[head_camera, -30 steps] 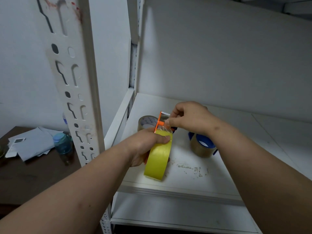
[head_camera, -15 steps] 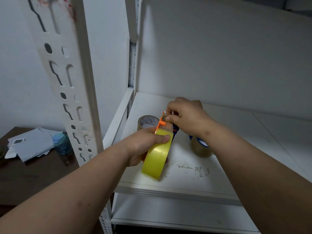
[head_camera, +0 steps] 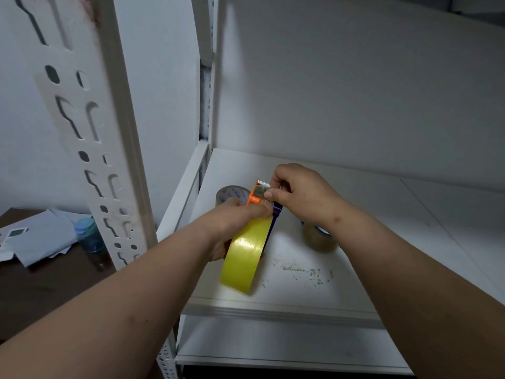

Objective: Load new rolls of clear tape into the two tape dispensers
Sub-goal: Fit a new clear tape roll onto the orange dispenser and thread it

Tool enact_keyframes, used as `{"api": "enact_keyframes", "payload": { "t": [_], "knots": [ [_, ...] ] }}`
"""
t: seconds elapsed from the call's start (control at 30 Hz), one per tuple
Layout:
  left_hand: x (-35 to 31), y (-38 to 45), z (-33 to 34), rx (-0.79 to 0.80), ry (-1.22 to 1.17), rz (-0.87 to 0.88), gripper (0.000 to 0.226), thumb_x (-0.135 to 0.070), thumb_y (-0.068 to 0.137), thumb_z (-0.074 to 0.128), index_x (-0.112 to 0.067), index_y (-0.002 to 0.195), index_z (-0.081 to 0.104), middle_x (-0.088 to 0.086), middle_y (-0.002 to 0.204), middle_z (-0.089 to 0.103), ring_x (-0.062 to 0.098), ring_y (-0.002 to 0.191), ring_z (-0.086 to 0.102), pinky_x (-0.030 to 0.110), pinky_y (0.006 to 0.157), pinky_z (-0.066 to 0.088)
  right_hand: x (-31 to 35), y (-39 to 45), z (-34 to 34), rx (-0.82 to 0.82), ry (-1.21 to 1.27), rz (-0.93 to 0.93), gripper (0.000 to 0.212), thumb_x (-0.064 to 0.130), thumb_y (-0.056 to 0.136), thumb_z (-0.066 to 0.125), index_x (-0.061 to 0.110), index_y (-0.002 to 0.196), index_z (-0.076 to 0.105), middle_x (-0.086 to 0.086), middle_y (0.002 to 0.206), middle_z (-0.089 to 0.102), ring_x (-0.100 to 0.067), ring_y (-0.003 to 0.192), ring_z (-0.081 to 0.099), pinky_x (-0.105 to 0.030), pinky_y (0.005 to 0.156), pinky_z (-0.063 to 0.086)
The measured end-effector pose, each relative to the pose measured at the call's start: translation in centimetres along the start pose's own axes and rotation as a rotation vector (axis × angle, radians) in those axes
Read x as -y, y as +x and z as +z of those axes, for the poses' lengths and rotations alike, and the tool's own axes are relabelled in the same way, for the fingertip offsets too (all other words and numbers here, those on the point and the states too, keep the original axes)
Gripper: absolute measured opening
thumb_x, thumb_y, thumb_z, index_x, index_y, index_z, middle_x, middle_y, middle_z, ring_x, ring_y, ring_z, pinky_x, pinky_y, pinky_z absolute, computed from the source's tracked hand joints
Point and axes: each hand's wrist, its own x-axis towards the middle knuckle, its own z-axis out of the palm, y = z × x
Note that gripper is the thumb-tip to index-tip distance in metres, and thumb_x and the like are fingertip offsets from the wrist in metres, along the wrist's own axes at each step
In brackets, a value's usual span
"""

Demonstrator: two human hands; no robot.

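Currently, head view: only one camera, looking down at a white shelf (head_camera: 355, 269).
Left hand (head_camera: 232, 225): fingers are wrapping closed around the yellow-looking tape roll (head_camera: 244, 258), holding it up over the shelf's front part; the thumb is pressing on the roll's top edge.
Dispenser (head_camera: 258, 194): orange head with a toothed cutter is sitting at the top of the roll, a blue part showing along the roll's right side; the roll is looking seated in it.
Right hand (head_camera: 297, 192): fingertips (head_camera: 269, 193) are pinching closed at the dispenser head, just beside the cutter; the free end of the tape is probably between them, though the film is too clear to confirm.
Second dispenser (head_camera: 318, 236): blue, lying on the shelf under the right wrist, with a brownish clear roll around it; whether that one is properly loaded, cannot tell.
Spare roll (head_camera: 231, 194): resting on the shelf behind the left hand, partly hidden.
Progress, as judged: first dispenser is nearing completion, with threading the tape end to the cutter remaining; the second dispenser is waiting for a check or loading.
Desk (head_camera: 41, 291): papers and a small bottle (head_camera: 88, 236) are lying off to the left, not involved.
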Motion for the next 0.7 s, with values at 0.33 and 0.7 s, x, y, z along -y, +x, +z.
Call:
{"api": "enact_keyframes", "payload": {
  "t": [0.33, 0.7],
  "knots": [
    [-0.1, 0.6, -0.1, -0.012, 0.003, 0.015, 0.041, -0.023, 0.090, 0.071, -0.010, 0.123, 0.050, 0.015, 0.095, 0.066, 0.027, 0.071, 0.069, 0.038, 0.058, 0.060, 1.4, 0.5, 0.1, 0.014, -0.042, 0.033, 0.015, 0.031, 0.085, 0.063, 0.023, 0.078, 0.053, 0.010, 0.070, 0.049, -0.017, 0.074, 0.051, -0.030, 0.065, 0.037],
    [0.2, 0.5, 0.1, -0.053, 0.041, 0.031, 0.047, -0.027, 0.094, 0.064, -0.012, 0.132, 0.040, 0.017, 0.109, 0.062, 0.028, 0.078, 0.067, 0.033, 0.052, 0.060, 1.9, 0.8, 0.3, 0.013, -0.120, -0.003, 0.015, 0.032, 0.089, 0.058, 0.024, 0.080, 0.050, 0.015, 0.067, 0.047, -0.014, 0.076, 0.049, -0.030, 0.074, 0.034]
  ]
}}
